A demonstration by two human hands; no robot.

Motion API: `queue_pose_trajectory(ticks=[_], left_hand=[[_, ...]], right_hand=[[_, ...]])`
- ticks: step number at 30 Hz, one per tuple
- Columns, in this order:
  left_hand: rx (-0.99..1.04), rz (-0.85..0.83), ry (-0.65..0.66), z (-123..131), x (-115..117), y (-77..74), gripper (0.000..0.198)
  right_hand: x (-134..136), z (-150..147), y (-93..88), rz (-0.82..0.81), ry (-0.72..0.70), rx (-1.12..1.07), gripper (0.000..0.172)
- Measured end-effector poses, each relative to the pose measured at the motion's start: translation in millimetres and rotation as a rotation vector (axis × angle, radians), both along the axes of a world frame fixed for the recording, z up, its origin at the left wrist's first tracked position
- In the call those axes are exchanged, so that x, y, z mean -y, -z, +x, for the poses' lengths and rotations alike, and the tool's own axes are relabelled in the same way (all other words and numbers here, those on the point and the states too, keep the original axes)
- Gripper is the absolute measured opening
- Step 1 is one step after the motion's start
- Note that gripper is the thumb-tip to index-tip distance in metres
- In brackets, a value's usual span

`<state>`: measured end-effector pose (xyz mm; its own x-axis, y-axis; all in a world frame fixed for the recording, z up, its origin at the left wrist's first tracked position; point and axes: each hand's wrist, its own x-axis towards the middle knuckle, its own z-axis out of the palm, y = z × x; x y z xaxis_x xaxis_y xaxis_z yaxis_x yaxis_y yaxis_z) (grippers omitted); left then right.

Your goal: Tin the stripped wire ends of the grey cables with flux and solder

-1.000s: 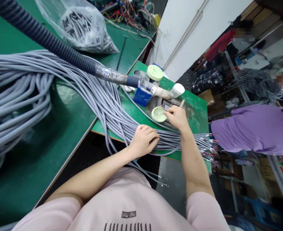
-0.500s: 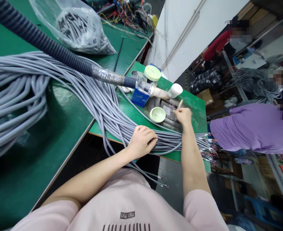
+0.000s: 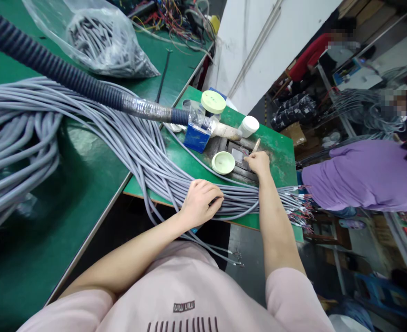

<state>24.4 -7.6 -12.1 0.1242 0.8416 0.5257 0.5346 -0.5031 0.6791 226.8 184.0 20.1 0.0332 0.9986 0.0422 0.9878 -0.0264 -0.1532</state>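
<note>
My left hand (image 3: 201,200) lies on a thick bundle of grey cables (image 3: 176,173), its fingers loosely bent and the thumb apart. Farther right, my right hand (image 3: 259,162) is pinched on thin wires (image 3: 245,154), whose ends reach over a small grey metal plate (image 3: 237,155). How the wires continue inside the fingers is hidden. A pale stick (image 3: 256,145) stands just behind that hand. To its left sits a shallow, light green dish (image 3: 223,163). My right forearm crosses above the cable bundle, whose stripped, coloured wire ends (image 3: 302,207) fan out at the right.
A ribbed dark hose (image 3: 68,69) slopes down to a blue box (image 3: 196,137) on the green table (image 3: 279,138). Beyond are a white tub (image 3: 249,125) and a green-lidded jar (image 3: 213,102). A plastic bag (image 3: 106,44) holds cut cable pieces. Someone in purple (image 3: 366,175) is at the right.
The view has shifted slightly, moving the table things a little left in the picture. Both hands keep nearly the same place and pose, the right one still by the metal plate.
</note>
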Motion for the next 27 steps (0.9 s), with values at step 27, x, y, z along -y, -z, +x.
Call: queue_pose_trajectory(ticks=[27], left_hand=[[0.421,-0.081,0.085,7,5,-3.1,0.011]], right_hand=[[170,-35,-41.8,0.158,-0.339,-1.055,0.032]])
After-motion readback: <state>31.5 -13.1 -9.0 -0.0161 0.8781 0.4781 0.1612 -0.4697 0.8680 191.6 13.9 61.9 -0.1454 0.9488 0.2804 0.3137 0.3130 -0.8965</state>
